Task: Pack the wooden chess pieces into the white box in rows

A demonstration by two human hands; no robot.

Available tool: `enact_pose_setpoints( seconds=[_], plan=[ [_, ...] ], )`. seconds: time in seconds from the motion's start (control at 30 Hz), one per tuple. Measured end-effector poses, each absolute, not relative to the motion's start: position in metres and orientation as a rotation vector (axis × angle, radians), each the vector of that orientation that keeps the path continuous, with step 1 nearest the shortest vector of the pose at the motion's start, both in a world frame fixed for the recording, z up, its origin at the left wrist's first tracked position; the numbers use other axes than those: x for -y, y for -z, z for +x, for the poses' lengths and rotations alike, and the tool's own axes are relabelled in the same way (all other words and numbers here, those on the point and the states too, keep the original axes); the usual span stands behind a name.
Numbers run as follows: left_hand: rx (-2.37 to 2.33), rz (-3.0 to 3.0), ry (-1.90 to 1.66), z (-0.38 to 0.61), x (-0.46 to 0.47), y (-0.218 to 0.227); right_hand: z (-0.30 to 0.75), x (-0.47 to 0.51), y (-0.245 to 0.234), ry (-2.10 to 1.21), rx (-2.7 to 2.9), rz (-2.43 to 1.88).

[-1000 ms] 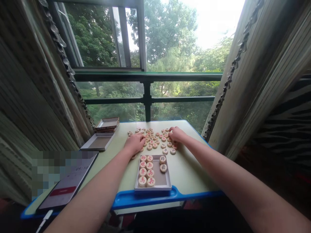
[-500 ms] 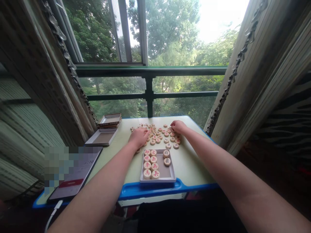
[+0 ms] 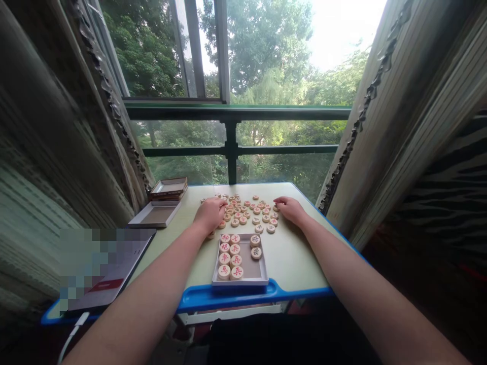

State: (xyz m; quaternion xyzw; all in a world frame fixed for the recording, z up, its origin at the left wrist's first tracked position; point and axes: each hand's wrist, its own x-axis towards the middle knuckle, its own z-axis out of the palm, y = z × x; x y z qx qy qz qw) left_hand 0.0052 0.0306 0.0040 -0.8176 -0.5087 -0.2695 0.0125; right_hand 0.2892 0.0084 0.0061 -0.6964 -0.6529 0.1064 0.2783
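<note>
Several round wooden Chinese chess pieces (image 3: 242, 220) lie loose, some overlapping, on the pale table. My left hand (image 3: 210, 213) rests at the left side of this spread, fingers curled inward; what they hold, if anything, is hidden. At the spread's right edge, my right hand (image 3: 292, 209) has its fingertips closed on a Chinese chess piece (image 3: 276, 208). Nearer me is a shallow white box lid (image 3: 247, 274). Two columns of red-marked pieces (image 3: 236, 249) fill its left side, and two dark-marked pieces (image 3: 255, 247) sit at its upper right.
Stacked shallow boxes (image 3: 169, 187) and a box tray (image 3: 154, 214) stand at the back left. A tablet (image 3: 108, 279) with a white cable (image 3: 78, 324) lies at the left. The table (image 3: 304, 268) has a blue edge; behind it are a green railing (image 3: 232, 137) and window.
My right hand has shifted right and slightly toward me, to the edge of the spread. My left hand stays by the pieces at the left. The whole view has shifted slightly.
</note>
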Motion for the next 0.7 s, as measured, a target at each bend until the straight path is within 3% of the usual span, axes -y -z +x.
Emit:
enact_pose_setpoints(
  seconds=[0.47, 0.7],
  plan=[
    [1.604, -2.663, 0.772, 0.005, -0.025, -0.004, 0.29, -0.002, -0.008, -0.311, 1.838, -1.855],
    [1.692, -2.645, 1.042, 0.002, -0.028, -0.003, 0.282, 0.006, -0.011, -0.183, 1.915, -1.784]
  ],
)
